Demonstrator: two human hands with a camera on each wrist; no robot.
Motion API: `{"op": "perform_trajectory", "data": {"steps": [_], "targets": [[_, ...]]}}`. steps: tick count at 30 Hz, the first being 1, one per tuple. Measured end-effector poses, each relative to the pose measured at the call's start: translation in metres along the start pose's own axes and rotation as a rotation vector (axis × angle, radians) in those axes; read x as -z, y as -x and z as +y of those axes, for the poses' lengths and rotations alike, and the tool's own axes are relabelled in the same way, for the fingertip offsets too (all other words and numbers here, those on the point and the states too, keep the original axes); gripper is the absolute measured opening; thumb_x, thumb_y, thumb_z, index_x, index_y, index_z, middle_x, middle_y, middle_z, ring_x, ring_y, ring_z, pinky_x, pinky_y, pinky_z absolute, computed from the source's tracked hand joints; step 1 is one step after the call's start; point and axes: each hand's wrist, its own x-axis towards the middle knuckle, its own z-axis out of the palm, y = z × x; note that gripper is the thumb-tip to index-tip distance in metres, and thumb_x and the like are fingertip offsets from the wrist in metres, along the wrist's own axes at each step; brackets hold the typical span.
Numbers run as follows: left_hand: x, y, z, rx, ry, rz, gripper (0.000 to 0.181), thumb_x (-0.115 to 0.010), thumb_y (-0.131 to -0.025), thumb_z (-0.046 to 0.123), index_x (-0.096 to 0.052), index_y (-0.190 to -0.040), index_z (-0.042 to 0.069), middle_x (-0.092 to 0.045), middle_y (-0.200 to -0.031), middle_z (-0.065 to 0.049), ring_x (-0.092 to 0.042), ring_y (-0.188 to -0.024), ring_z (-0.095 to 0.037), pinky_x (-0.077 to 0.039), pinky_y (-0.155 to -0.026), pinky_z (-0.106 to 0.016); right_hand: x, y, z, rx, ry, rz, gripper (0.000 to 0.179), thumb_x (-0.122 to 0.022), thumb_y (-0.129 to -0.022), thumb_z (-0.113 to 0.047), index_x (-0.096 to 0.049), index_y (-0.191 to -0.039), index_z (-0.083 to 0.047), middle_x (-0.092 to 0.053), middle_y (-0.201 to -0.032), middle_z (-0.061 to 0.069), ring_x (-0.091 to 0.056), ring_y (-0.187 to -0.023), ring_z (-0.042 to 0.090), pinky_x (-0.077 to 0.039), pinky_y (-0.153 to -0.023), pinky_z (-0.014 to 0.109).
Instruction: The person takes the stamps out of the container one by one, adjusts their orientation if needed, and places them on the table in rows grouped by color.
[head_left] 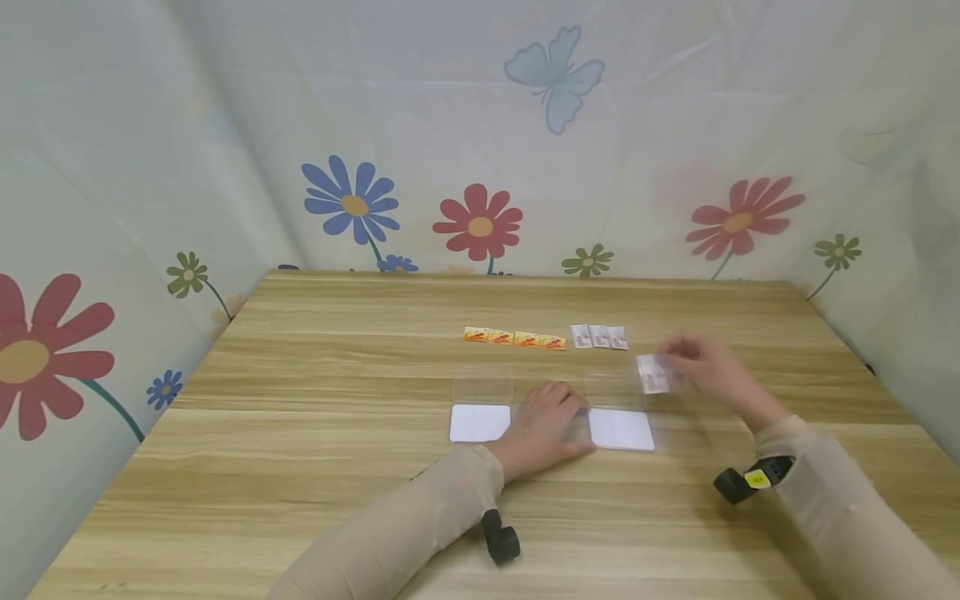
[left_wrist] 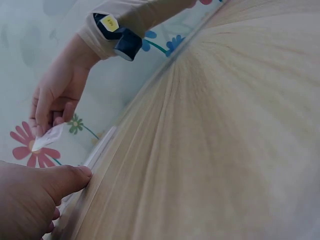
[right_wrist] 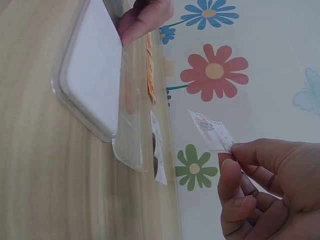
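My right hand (head_left: 705,371) is raised above the table and pinches a small white printed packet (right_wrist: 212,131) by one edge between thumb and fingers. The packet is blurred in the head view. My left hand (head_left: 543,425) rests on the table, its thumb and fingertips touching the left side of the right-hand clear case (head_left: 621,429). That case lies with its lid (head_left: 613,389) folded back, and a white filling covers its base. A second case of the same kind (head_left: 480,423) lies open left of my left hand.
Behind the cases, several orange-and-yellow packets (head_left: 513,337) lie in a row. To their right are three white packets (head_left: 598,337) side by side. The wooden table (head_left: 300,417) ends at a flowered curtain (head_left: 420,125) at the back and left.
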Motion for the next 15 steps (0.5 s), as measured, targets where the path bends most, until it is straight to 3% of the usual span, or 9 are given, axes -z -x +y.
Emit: {"op": "perform_trajectory", "data": {"steps": [15], "targets": [[-0.001,0.000,-0.001,-0.005,0.005,0.004,0.050,-0.067,-0.085,0.048,-0.062,-0.121,0.015,-0.056,-0.120,0.001,-0.049,-0.118,-0.016,-0.038,-0.108,-0.033,0.007,-0.022,-0.002,-0.084,0.035,0.003,0.028,-0.057,-0.096,-0.023,-0.059,-0.113,0.000,-0.065,-0.106,0.020,-0.057,-0.081,0.016,-0.049,-0.067,0.028]]}}
